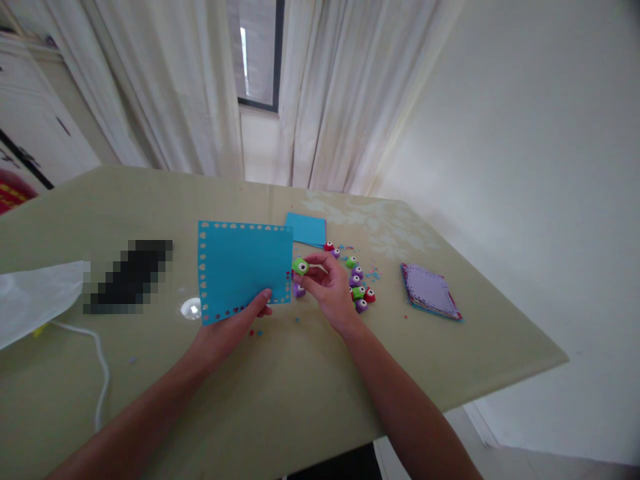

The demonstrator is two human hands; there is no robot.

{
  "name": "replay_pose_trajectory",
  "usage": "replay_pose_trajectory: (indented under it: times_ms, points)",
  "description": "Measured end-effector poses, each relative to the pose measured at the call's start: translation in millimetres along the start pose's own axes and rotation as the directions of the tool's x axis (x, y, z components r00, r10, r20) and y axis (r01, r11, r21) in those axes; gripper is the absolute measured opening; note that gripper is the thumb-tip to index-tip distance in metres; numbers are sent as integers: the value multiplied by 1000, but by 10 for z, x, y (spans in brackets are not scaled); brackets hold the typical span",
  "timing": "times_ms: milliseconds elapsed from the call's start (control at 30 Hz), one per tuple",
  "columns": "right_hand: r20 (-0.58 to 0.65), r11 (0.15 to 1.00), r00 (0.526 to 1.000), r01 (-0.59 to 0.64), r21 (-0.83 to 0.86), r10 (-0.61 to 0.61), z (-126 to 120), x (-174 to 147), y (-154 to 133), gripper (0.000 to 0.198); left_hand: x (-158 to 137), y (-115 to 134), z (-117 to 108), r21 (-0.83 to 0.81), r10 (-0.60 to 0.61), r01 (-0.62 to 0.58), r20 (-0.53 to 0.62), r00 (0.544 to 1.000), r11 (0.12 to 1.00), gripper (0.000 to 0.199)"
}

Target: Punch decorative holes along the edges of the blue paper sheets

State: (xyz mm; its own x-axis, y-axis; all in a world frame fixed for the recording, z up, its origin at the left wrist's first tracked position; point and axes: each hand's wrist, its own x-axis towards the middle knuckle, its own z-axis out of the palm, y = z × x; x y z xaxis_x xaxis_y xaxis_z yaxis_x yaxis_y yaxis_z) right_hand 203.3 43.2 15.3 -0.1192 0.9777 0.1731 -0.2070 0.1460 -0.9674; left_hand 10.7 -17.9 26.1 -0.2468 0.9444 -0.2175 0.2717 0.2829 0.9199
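Note:
A blue sheet of paper (pixel 245 267) with small shapes punched along its edges is held up by my left hand (pixel 245 317), thumb in front at the lower right. My right hand (pixel 327 287) grips a green paper punch (pixel 301 267) at the sheet's right edge. Whether the punch is around the paper or only against it, I cannot tell. Just below it sits a purple punch (pixel 299 291), partly hidden. To the right of my right hand lie several more small punches in red, green and purple, among them a red one (pixel 369 295).
A stack of blue paper (pixel 306 229) lies behind my right hand. Punched purple sheets (pixel 433 291) are piled at the right. Paper bits (pixel 374 274) are scattered about. At left are a pixelated dark object (pixel 133 277), a white cable (pixel 103 367) and a whitish translucent sheet (pixel 40 297).

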Motion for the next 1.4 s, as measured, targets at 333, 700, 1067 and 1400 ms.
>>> replay_pose_trajectory:
  times_ms: [333,700,1067,1400]
  points:
    - [-2,1000,1000,8,13,-8,-13,2,-10,40,4,-17,14,-15,16,-16,2,1000,1000,40]
    - [75,999,997,-20,-45,23,-26,-5,4,40,22,-69,16,-11,26,-26,3,1000,1000,36]
    - [84,995,992,-100,22,98,-15,-23,4,35,77,-249,38,25,70,-72,87,994,997,38]
    - [75,895,933,-358,268,351,1,18,109,50,86,-308,48,44,105,-111,116,988,993,40]
